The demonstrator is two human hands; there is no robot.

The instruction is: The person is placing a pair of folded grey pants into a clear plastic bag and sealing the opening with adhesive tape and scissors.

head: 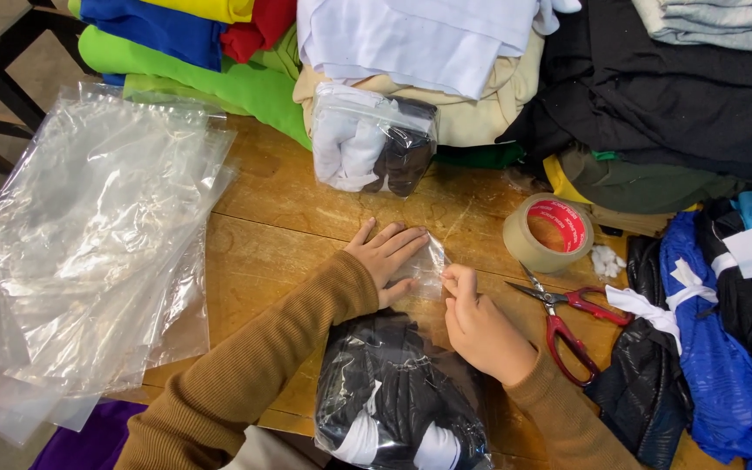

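Clear plastic flap: the open end of a clear bag (398,396) stuffed with black and white cloth lies on the wooden bench (280,218), its flap (428,265) under both hands.
Left hand: the left hand (389,257) lies flat, fingers spread and pointing up-right, palm pressing the flap down; its grip is released, holding nothing.
Right hand: the right hand (479,326) is curled, thumb and forefinger pinched at the flap's right edge; it seems to be grasping the plastic or a strip of tape, too fine to tell which.
Sleeves: both arms wear brown knit.
Packed bag: a second filled bag (374,144), white and black inside, stands against the cloth piles behind.
Empty bags: a loose stack of clear bags (89,244) lies at the left.
Tape: a tan roll (548,233) with a red inner label sits right of the hands.
Scissors: a red-handled pair (563,318) lies just beside the right hand.
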